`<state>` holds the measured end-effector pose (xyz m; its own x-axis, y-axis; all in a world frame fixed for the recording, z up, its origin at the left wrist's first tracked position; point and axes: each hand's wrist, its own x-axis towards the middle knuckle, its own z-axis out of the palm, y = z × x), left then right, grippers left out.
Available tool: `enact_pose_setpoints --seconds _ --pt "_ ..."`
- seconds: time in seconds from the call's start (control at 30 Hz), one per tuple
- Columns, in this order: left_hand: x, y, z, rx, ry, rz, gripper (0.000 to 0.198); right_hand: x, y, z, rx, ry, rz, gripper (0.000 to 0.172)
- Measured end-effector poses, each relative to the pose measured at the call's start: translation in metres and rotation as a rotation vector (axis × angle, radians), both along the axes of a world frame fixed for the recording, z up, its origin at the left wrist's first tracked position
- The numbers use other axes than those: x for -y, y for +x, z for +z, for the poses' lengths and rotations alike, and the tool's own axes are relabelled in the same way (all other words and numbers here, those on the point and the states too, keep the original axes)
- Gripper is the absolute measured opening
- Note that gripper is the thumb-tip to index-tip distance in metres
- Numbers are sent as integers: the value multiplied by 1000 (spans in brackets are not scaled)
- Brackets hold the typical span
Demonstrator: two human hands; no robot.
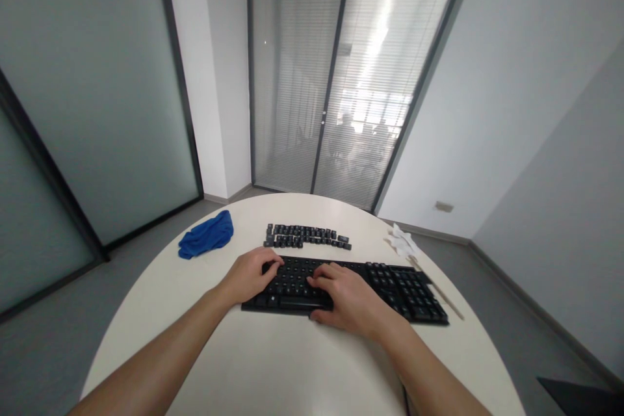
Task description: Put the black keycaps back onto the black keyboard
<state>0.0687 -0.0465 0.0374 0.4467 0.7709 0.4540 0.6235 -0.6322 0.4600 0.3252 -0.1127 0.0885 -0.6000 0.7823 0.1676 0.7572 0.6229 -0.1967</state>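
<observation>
A black keyboard (302,304) lies on the round table. Its left and middle keys are mostly bare sockets, while caps sit on the right-hand block. My left hand (251,273) is at the keyboard's left end, with thumb and index fingertips drawn together over the back-left sockets; anything between them is hidden. Over the middle, my right hand (346,299) has its fingers curled onto the keyboard and its thumb along the front edge. Loose black keycaps (305,234) stand in rows just behind the keyboard.
A crumpled blue cloth (207,235) rests at the table's left. White crumpled tissue (403,242) and a thin wooden stick (441,292) lie on the right. The cream table (234,364) has a curved edge. A dark cable (405,400) shows beside my right forearm.
</observation>
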Motion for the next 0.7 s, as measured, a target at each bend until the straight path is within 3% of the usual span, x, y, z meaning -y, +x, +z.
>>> enact_pose_setpoints --seconds 0.17,0.7 --pt "-1 0 -1 13 -5 -3 22 4 -5 -1 75 -3 -56 44" --pt "0 0 0 7 -2 -6 22 5 -3 1 49 -37 -48 46"
